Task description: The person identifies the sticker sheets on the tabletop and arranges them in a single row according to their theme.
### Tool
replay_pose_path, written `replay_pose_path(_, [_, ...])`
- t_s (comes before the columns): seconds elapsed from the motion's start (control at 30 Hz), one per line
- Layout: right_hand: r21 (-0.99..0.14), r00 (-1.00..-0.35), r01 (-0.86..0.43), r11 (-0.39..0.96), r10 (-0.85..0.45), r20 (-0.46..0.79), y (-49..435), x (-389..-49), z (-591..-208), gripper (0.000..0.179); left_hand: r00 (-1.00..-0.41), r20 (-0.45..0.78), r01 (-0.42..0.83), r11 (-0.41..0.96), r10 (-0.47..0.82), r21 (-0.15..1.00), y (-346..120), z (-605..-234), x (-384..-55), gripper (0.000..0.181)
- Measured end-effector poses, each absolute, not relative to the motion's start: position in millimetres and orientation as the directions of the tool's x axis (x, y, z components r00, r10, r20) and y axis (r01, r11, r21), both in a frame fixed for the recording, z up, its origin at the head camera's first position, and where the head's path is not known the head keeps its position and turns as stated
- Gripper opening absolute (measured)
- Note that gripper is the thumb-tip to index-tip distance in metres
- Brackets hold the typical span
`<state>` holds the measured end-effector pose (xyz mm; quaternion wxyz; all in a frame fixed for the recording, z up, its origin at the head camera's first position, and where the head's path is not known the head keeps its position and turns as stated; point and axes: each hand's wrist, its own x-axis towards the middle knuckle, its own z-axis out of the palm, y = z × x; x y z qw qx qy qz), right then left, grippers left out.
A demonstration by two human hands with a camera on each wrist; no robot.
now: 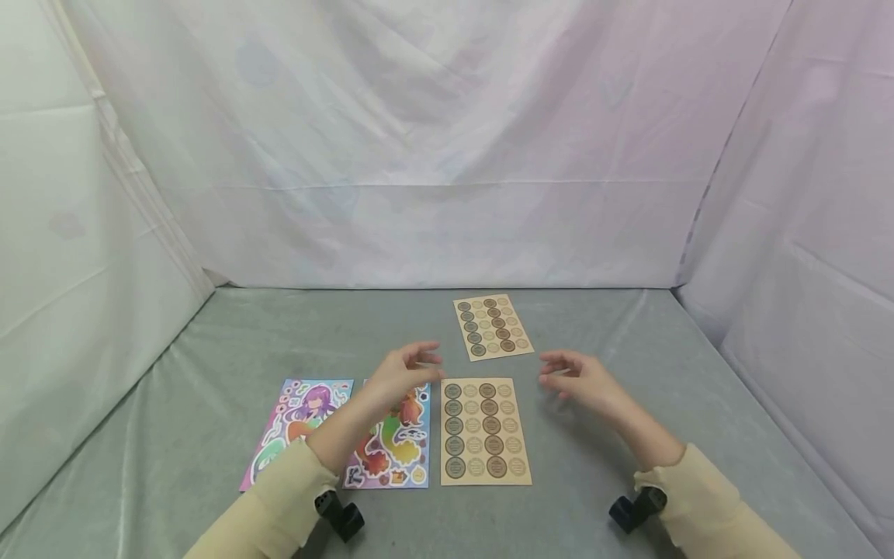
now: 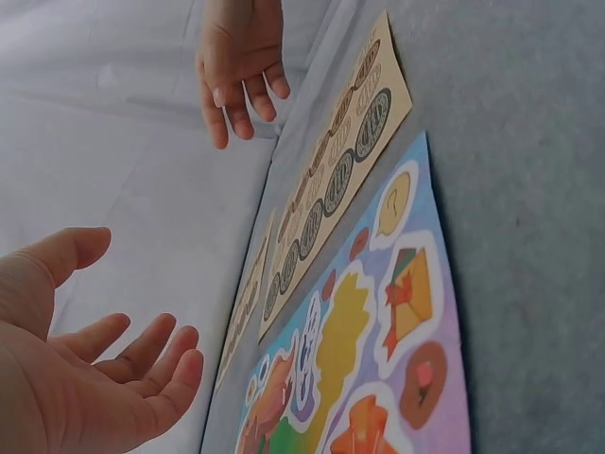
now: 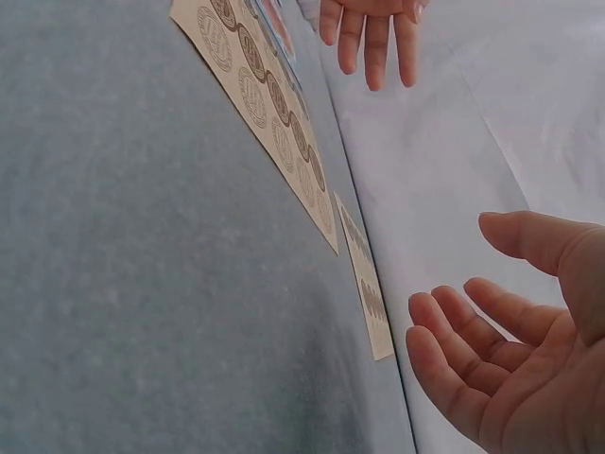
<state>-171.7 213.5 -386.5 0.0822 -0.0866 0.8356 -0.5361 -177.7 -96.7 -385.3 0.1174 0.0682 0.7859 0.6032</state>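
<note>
My left hand (image 1: pixel 408 369) hovers over the top of a colourful sticker sheet (image 1: pixel 398 446), its fingers loosely bent and holding nothing. Part of that sheet lies hidden under the forearm. To the right, my right hand (image 1: pixel 580 380) hangs above the grey table with relaxed fingers and nothing in them. Between the hands lies a tan sheet of round stickers (image 1: pixel 482 431), in dark and pale columns. Farther back a second tan sticker sheet (image 1: pixel 493 326) lies slightly turned. In the left wrist view the left palm (image 2: pixel 85 378) faces the sheets; the right wrist view shows the right palm (image 3: pixel 539 378) likewise bare.
Left of the others lies another colourful sticker sheet (image 1: pixel 300 419) with a purple-haired figure, partly covered by the left sleeve (image 1: pixel 279 497). The grey cloth-covered table (image 1: pixel 573 497) meets white curtains (image 1: pixel 447 233) at the back and on both sides.
</note>
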Motion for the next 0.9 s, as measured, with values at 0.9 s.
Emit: replay_pose_path(0.9, [-0.843, -0.995, -0.048, 0.537, -0.104, -0.010, 216.6, -208.1, -384.4, 0.050, -0.976, -0.077, -0.033, 0.210, 0.205, 0.977, -89.0, -396.0, -220.9, 0.067])
